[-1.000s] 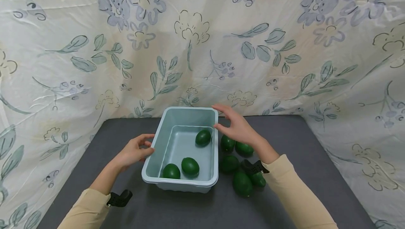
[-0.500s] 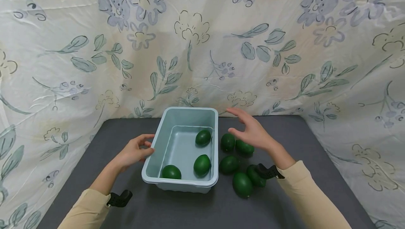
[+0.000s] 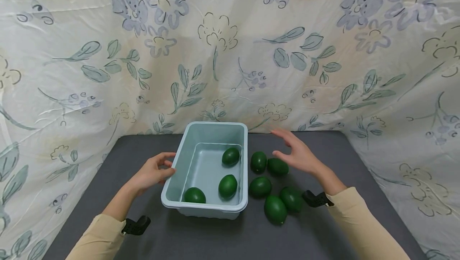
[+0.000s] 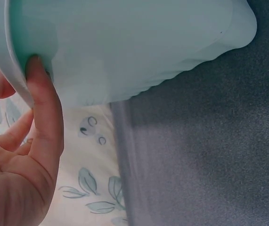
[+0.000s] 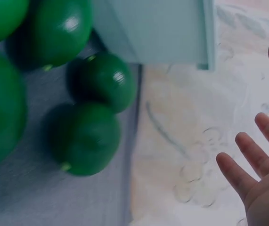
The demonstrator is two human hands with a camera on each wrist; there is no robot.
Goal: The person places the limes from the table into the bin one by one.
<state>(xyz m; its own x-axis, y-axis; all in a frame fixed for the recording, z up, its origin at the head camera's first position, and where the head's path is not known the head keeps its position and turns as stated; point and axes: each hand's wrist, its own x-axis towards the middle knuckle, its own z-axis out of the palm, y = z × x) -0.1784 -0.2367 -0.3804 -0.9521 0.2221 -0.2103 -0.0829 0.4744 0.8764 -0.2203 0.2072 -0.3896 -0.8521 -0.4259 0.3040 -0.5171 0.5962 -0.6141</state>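
Observation:
A pale blue-green plastic bin [image 3: 215, 204] stands on the dark table, three green limes inside: one [image 3: 230, 156] toward the back right, one [image 3: 228, 187] at the front right, another [image 3: 195, 195] at the front left. My left hand [image 3: 153, 172] holds the bin's left rim; in the left wrist view its thumb [image 4: 44, 108] presses the outer wall under the lip. To the right of the bin, my right hand [image 3: 300, 156] hovers with fingers spread and nothing in it. Below and left of it, several more limes [image 3: 260, 187] lie on the table, seen close up in the right wrist view.
The dark grey cloth-covered table [image 3: 201, 240] extends around the bin. Behind it and along both sides hangs a floral curtain [image 3: 230, 84]. Black bands [image 3: 318, 199] sit on both wrists, next to beige sleeves.
My right hand has moved away from the bin's right rim, rightward and slightly down. The front-right lime has rolled right inside the bin. My left hand stays on the rim.

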